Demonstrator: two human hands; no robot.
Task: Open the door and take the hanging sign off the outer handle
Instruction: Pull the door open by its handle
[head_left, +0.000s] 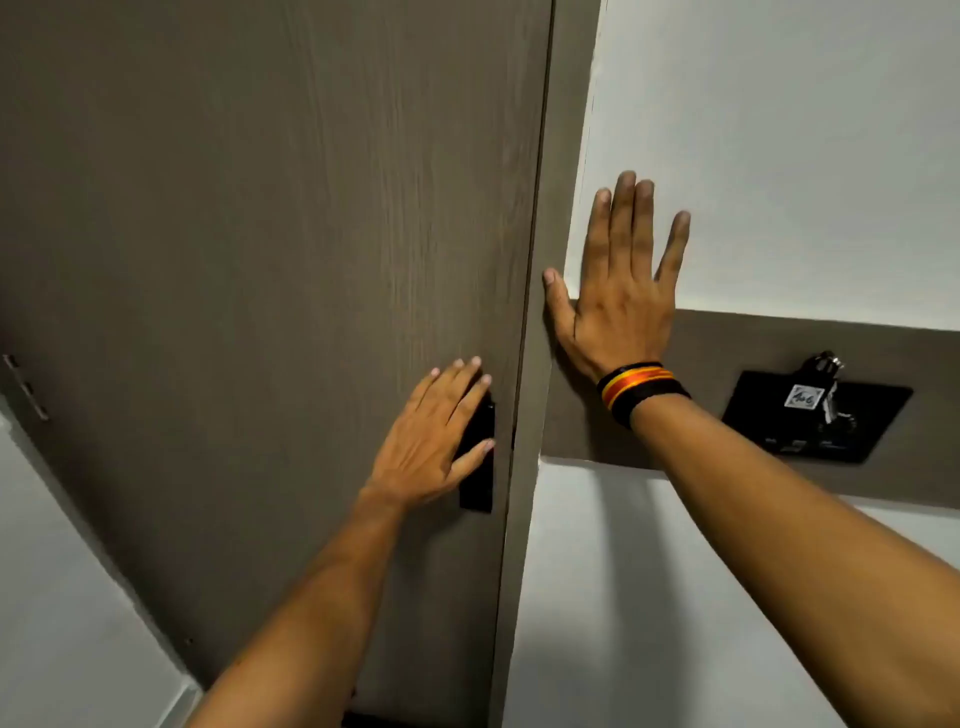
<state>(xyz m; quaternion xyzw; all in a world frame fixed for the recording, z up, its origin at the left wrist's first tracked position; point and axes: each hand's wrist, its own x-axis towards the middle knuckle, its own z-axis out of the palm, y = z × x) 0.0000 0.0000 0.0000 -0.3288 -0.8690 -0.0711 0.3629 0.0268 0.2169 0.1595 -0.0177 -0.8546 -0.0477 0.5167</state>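
A brown wood-grain door (270, 260) fills the left and middle of the head view and sits shut in its frame (530, 395). My left hand (431, 441) lies over the black lock plate (480, 483) near the door's right edge, fingers spread, and it hides the handle. My right hand (618, 291) is pressed flat with fingers apart against the white wall (779, 156) beside the frame. It wears a striped wristband. The hanging sign is not in sight.
A black card-holder panel (810, 421) with a tagged key in it is fixed on a brown wall strip (727, 343) at the right. A metal hinge (26, 387) shows at the door's left edge. White wall lies below left and right.
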